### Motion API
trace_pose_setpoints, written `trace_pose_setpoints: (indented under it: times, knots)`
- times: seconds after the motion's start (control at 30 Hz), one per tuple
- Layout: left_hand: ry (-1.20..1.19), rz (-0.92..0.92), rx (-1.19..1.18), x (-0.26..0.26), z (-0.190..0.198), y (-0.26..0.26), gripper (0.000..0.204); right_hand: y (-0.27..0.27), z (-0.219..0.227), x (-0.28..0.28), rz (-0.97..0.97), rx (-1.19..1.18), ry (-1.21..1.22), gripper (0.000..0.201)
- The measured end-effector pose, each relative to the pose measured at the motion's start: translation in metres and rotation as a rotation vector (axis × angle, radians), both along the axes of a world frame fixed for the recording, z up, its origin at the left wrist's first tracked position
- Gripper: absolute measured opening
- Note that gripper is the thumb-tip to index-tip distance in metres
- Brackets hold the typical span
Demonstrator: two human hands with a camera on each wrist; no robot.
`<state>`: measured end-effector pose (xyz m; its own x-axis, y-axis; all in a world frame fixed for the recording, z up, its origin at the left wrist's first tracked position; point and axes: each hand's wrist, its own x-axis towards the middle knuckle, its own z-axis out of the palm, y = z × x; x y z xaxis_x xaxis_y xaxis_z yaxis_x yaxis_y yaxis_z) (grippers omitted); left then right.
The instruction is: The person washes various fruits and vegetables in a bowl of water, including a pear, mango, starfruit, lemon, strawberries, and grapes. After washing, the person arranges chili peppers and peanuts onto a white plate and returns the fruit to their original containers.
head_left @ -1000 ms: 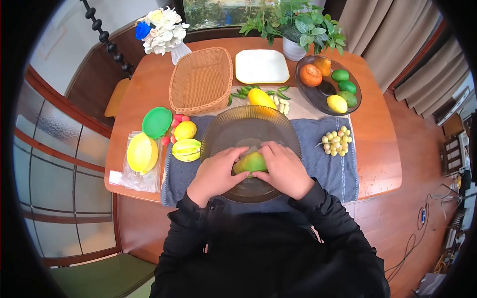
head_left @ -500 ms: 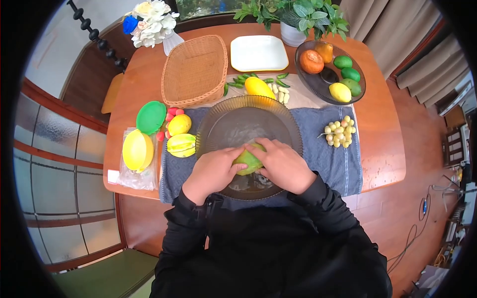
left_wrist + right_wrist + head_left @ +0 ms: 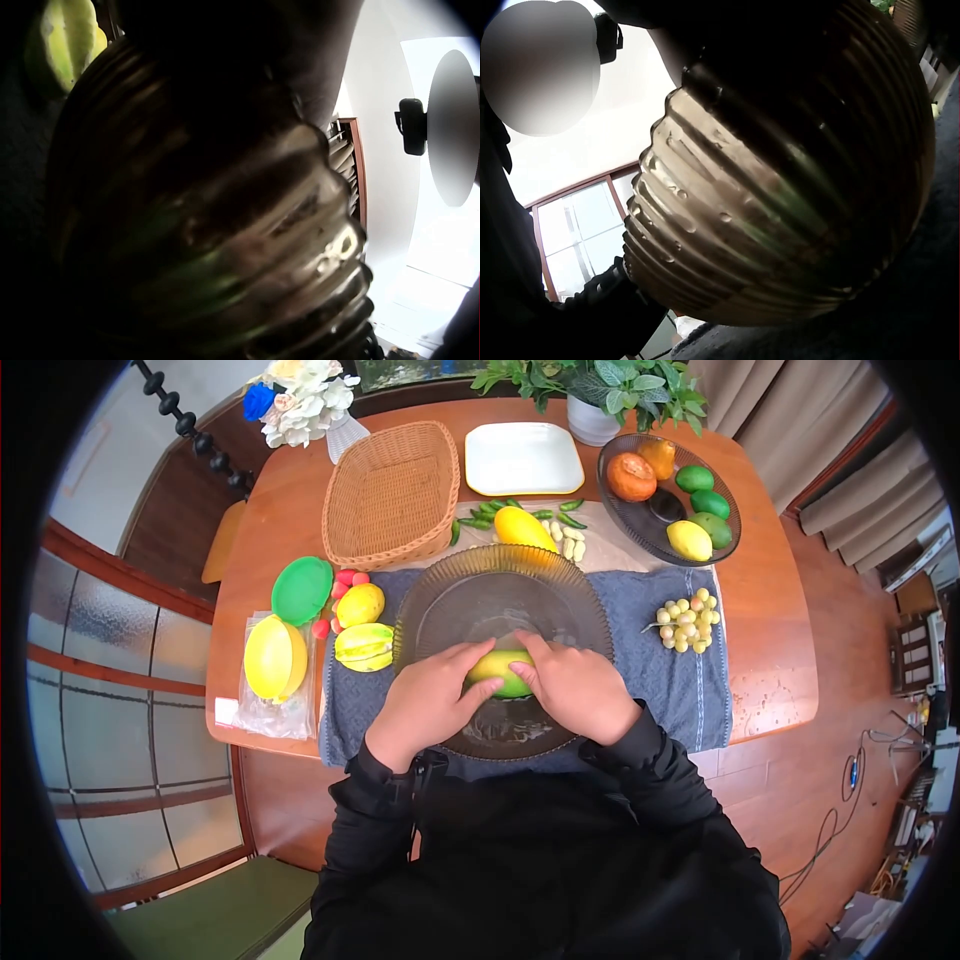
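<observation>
Between both hands I hold a green and yellow mango (image 3: 503,667), low inside a ribbed brown glass bowl (image 3: 500,588) with water in it. My left hand (image 3: 428,692) grips the fruit's left side, thumb toward me and fingers over the far side. From the right, my right hand (image 3: 582,692) grips it the same way, its fingertips close to those of the left. Ribbed bowl wall (image 3: 285,210) fills much of the left wrist view, with a blurred green patch showing through. Wet bowl wall (image 3: 697,172) covers the right wrist view too, hiding the fingers.
The bowl stands on a blue towel (image 3: 650,690). Left lie a star fruit (image 3: 364,648), a lemon (image 3: 360,604) and a yellow bowl (image 3: 275,658); right, grapes (image 3: 687,622). Behind are a wicker basket (image 3: 392,490), a white tray (image 3: 524,458) and a fruit bowl (image 3: 665,545).
The mango has been turned between my hands, showing green half a second ago and a yellow-green side now. Both hands stay around it. The head view has shifted slightly.
</observation>
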<state>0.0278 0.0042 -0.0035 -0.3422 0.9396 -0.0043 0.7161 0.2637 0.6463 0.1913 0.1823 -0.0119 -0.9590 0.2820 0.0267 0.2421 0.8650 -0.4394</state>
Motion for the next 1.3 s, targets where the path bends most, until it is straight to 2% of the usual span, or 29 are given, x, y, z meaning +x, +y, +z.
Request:
trace_pose_setpoints:
  times: [0.07, 0.13, 0.17, 0.23, 0.43, 0.53, 0.67, 0.73, 0.83, 1.07, 1.23, 1.3]
  knots:
    - [0.015, -0.01, -0.017, 0.0, 0.002, 0.0, 0.056, 0.001, 0.003, -0.002, -0.018, -0.009, 0.015, 0.046]
    - [0.031, -0.022, -0.032, -0.001, 0.002, 0.0, 0.061, 0.003, 0.01, -0.003, 0.0, -0.051, -0.148, 0.05]
    - [0.048, -0.039, -0.038, -0.002, 0.0, 0.0, 0.062, 0.002, 0.008, -0.002, -0.001, -0.049, -0.146, 0.05]
    - [0.066, -0.056, -0.042, -0.003, -0.004, 0.0, 0.064, 0.001, 0.003, 0.0, 0.014, -0.021, 0.086, 0.058]
    - [0.1, 0.011, -0.1, -0.002, -0.007, 0.002, 0.067, 0.008, 0.006, 0.002, 0.172, -0.094, 0.227, 0.071]
    - [0.095, 0.001, -0.132, -0.002, -0.007, 0.002, 0.068, 0.007, 0.009, 0.003, 0.149, -0.119, 0.167, 0.066]
    - [0.033, -0.016, -0.052, 0.002, 0.009, 0.0, 0.072, 0.004, 0.003, 0.001, 0.075, -0.117, 0.051, 0.057]
    - [0.022, -0.039, -0.048, 0.001, 0.011, 0.0, 0.075, 0.003, 0.0, 0.0, 0.03, 0.02, 0.047, 0.053]
    - [0.01, -0.063, -0.094, -0.002, 0.002, 0.0, 0.077, 0.003, -0.008, 0.0, 0.029, 0.065, 0.071, 0.054]
    - [0.064, -0.023, -0.077, 0.0, -0.005, 0.001, 0.058, 0.007, 0.004, 0.001, 0.113, -0.038, 0.186, 0.06]
    - [0.07, 0.0, -0.072, 0.002, -0.001, 0.002, 0.041, 0.004, 0.008, 0.002, 0.128, -0.17, 0.069, 0.067]
    - [0.041, 0.032, -0.113, 0.001, 0.002, 0.002, 0.036, 0.001, 0.012, 0.002, 0.102, -0.166, 0.037, 0.062]
